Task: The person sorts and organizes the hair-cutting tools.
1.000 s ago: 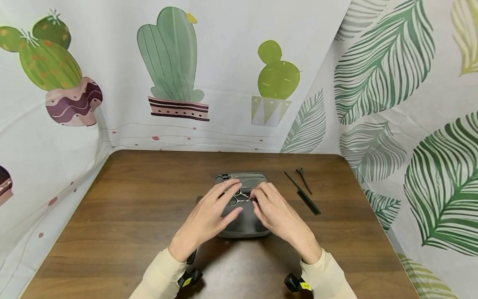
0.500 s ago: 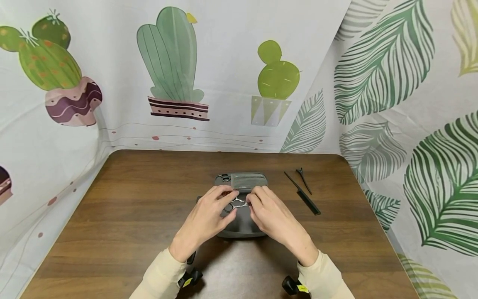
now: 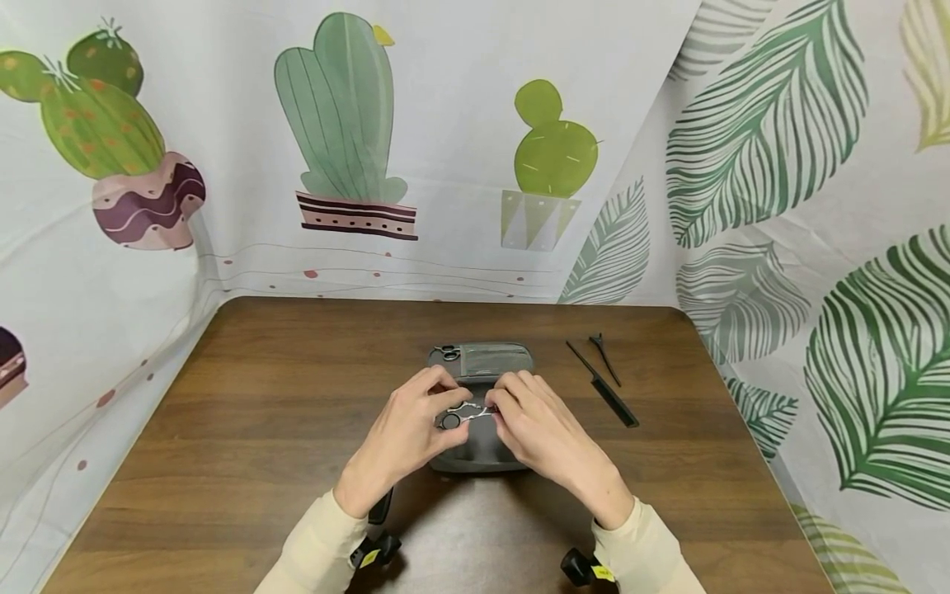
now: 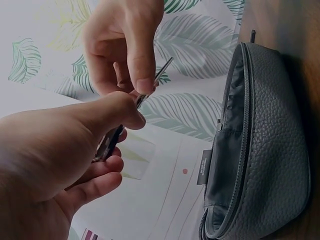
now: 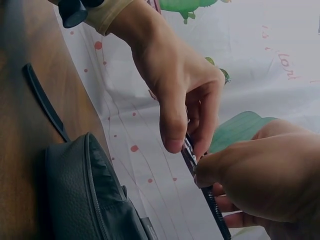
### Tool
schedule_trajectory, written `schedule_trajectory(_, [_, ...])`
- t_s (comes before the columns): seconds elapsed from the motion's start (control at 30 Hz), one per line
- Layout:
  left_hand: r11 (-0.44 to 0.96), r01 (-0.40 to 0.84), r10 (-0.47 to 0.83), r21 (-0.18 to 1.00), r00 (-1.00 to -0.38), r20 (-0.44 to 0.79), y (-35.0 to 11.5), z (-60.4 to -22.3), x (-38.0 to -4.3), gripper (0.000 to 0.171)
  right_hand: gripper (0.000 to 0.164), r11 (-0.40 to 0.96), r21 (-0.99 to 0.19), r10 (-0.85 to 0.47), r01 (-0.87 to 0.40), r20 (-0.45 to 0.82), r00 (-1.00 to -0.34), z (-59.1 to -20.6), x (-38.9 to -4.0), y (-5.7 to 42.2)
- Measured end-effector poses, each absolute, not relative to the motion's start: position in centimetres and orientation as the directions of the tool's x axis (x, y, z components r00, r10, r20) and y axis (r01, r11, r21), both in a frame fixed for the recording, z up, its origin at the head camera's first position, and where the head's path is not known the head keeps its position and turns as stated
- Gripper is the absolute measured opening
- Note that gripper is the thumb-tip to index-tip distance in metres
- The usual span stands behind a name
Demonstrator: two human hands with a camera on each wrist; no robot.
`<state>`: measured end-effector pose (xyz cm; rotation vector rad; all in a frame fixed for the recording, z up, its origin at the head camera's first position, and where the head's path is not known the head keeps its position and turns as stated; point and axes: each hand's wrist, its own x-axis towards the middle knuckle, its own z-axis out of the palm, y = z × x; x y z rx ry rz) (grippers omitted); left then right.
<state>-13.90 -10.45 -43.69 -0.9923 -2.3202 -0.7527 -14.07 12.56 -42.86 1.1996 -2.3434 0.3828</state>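
Note:
A pair of silver thinning scissors (image 3: 475, 411) is held above the grey zip case (image 3: 482, 464). My left hand (image 3: 406, 417) pinches it at the finger rings. My right hand (image 3: 545, 421) grips it near the pivot, hiding most of the blades in the head view. Beyond my right fingers, a toothed blade (image 5: 216, 212) sticks out in the right wrist view. The case stands open, its dark lining (image 4: 230, 150) showing in the left wrist view. Another pair of scissors (image 3: 449, 353) lies at the case's far left, beside a mesh pocket (image 3: 496, 360).
On the table's right lie a black tail comb (image 3: 613, 402) and a black hair clip (image 3: 606, 360). A slim black object (image 3: 381, 506), partly covered by my left arm, lies left of the case. A printed curtain (image 3: 460, 165) hangs behind the table.
The scissors have moved a little toward me and to the left. My left fingers, spread above the case earlier, have closed on the rings. My right hand has drawn back slightly with the scissors.

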Motion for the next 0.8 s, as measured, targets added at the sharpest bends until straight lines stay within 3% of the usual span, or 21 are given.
schedule_trajectory(0.2, [0.568, 0.771, 0.474, 0.289, -0.593, 0.651, -10.6, -43.7, -13.9, 0.023, 0.017, 0.534, -0.099, -0.669, -0.84, 0.557, -0.491, -42.4, -14.3, 13.0])
schedule_trajectory(0.5, [0.579, 0.761, 0.467, 0.293, -0.604, 0.645, -11.2, -43.3, -13.9, 0.023, 0.042, 0.517, -0.21, -0.641, -0.83, 0.547, -0.538, -42.0, -15.0, 14.8])
schedule_trajectory(0.8, [0.567, 0.76, 0.431, 0.318, -0.603, 0.672, -12.1, -42.7, -14.1, 0.024, 0.045, 0.49, -0.199, -0.636, -0.849, 0.585, -0.504, -42.4, -15.8, 15.4])
